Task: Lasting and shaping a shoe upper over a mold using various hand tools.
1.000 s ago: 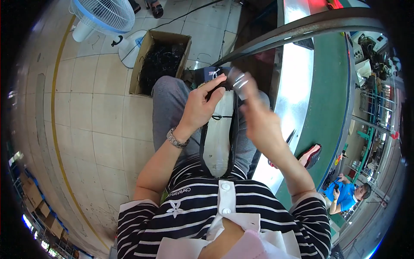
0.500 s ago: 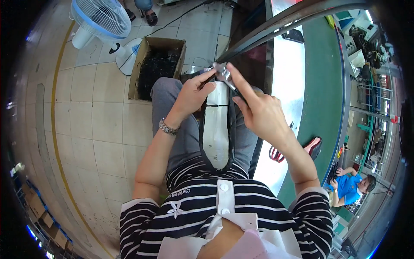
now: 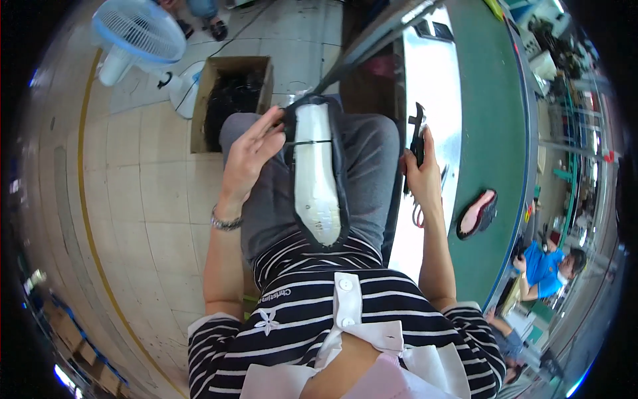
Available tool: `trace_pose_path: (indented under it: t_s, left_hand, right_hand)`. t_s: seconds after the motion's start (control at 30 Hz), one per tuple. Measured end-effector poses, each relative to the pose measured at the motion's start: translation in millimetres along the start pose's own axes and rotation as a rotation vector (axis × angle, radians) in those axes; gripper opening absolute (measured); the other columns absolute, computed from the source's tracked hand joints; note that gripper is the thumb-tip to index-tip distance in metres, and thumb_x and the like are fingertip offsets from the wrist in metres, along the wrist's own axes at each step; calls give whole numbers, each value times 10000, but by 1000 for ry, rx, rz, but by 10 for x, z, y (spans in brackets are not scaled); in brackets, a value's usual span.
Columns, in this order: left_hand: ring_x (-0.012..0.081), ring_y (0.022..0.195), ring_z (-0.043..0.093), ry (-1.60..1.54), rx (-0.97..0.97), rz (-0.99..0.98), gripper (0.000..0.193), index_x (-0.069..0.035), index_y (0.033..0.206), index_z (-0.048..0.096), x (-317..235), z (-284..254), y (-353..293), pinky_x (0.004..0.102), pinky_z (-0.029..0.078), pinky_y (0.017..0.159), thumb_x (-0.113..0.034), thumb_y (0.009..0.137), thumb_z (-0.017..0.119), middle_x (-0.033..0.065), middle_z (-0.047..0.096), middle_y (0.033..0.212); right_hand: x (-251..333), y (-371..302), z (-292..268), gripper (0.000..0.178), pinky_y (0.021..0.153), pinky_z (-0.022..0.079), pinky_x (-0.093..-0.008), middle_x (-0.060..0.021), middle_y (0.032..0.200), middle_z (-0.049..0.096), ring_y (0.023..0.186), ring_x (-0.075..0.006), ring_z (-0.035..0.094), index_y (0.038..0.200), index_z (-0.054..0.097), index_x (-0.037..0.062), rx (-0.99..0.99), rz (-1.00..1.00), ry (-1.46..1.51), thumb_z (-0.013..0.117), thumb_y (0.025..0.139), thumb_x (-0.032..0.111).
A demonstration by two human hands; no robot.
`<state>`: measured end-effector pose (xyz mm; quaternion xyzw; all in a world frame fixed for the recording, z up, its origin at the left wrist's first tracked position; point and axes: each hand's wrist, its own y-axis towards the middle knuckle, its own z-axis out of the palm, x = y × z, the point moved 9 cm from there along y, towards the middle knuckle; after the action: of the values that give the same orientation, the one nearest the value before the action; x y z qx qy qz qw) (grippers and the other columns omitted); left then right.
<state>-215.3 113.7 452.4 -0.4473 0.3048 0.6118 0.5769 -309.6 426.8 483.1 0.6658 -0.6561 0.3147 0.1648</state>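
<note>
In my lap lies a black shoe upper on a last, its pale sole side (image 3: 318,176) facing up and its toe pointing away from me. A thin dark band crosses the sole near the toe. My left hand (image 3: 256,153) is at the left of the toe, fingers stretched, their tips by the black edge; whether they touch it is blurred. Over the bench's near edge, my right hand (image 3: 425,174) is closed around dark-handled pliers (image 3: 417,136), head pointing away and clear of the shoe.
A metal bench top (image 3: 432,86) runs along my right, with a phone (image 3: 435,30) and red-handled scissors (image 3: 417,215). Beyond, another shoe (image 3: 477,214) lies on a green surface (image 3: 488,133). A slanting metal bar (image 3: 365,50) stands ahead. Leftward are a carton (image 3: 199,126) and a fan (image 3: 138,32).
My right hand has carried the pliers off the toe to the right, over the bench edge. The left hand has drawn back leftward from the toe, fingers straighter.
</note>
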Motion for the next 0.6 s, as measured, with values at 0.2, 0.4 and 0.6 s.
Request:
trace_pose_path:
  t_s: [0.2, 0.4, 0.6]
  left_hand:
    - [254, 1351, 403, 379, 4, 76, 800, -100, 1455, 401, -71, 298, -175, 390, 334, 1085, -248, 774, 795, 165, 377, 1492]
    - [283, 1231, 541, 748, -217, 295, 368, -48, 1156, 683, -222, 358, -248, 364, 411, 1022, -203, 827, 746, 190, 523, 1371]
    - [254, 1008, 663, 889, -337, 430, 141, -5, 947, 709, -362, 467, -208, 332, 505, 862, -126, 881, 678, 161, 649, 1200]
  right_hand:
    - [-1179, 251, -155, 757, 870, 466, -459, -326, 1198, 550, 1041, -422, 594, 1492, 210, 35, -189, 227, -201, 611, 905, 295]
    - [-1707, -338, -330, 579, 945, 442, -410, -252, 1271, 533, 1133, -356, 547, 1345, 467, -11, -364, 109, -122, 686, 856, 210]
    - [-2363, -1153, -520, 458, 734, 512, -340, -140, 915, 679, 785, -254, 658, 1180, 550, -29, -294, 399, -194, 740, 810, 163]
